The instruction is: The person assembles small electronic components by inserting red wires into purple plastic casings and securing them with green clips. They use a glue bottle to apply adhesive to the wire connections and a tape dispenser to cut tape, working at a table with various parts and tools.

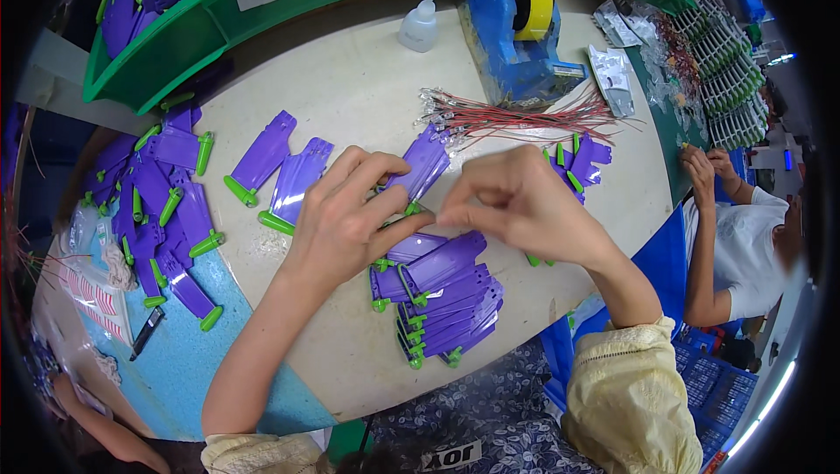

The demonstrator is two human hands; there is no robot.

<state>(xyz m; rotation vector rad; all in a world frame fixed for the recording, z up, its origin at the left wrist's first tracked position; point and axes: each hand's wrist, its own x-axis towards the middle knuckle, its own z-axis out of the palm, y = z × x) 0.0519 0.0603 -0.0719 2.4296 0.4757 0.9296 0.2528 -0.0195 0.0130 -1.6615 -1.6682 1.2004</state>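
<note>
Panel (426,162) at your grip: purple, green end.
Panel stack (451,306) nearer you: purple, green ends.
Wires (525,119) beyond your grip: mostly red.
Your sleeves (626,395): pale yellow.
Your patterned clothing (490,408): dark blue, pale leaves.

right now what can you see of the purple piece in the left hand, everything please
Held in the left hand, the purple piece is a flat, glossy, plastic-looking blade with a green near end. The fingers hide part of it. It slants away to the right, its far end beside the bundle of red wires. The right hand is close beside it; whether it touches is unclear.
</note>
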